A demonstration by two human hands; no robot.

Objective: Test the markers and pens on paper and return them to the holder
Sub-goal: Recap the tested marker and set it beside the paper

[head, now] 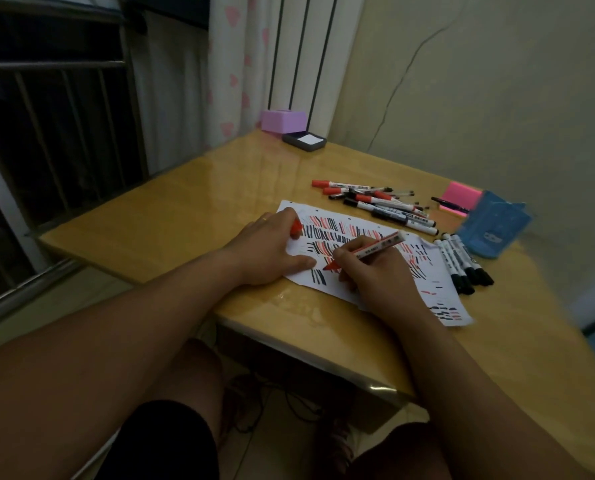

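A yellow wooden table (185,216) holds a white paper (431,268) covered in short red and black strokes. At the paper's nine o'clock edge, the left hand (272,251) rests palm down, its fingers curled over a red cap (296,230). At six o'clock, the right hand (375,275) grips an uncapped red marker (369,249), tip touching the paper. A loose pile of markers and pens (375,202) lies at twelve o'clock. At three o'clock lies a row of black markers (462,261), and the blue holder (493,226) stands at two o'clock, near pink sticky notes (460,199).
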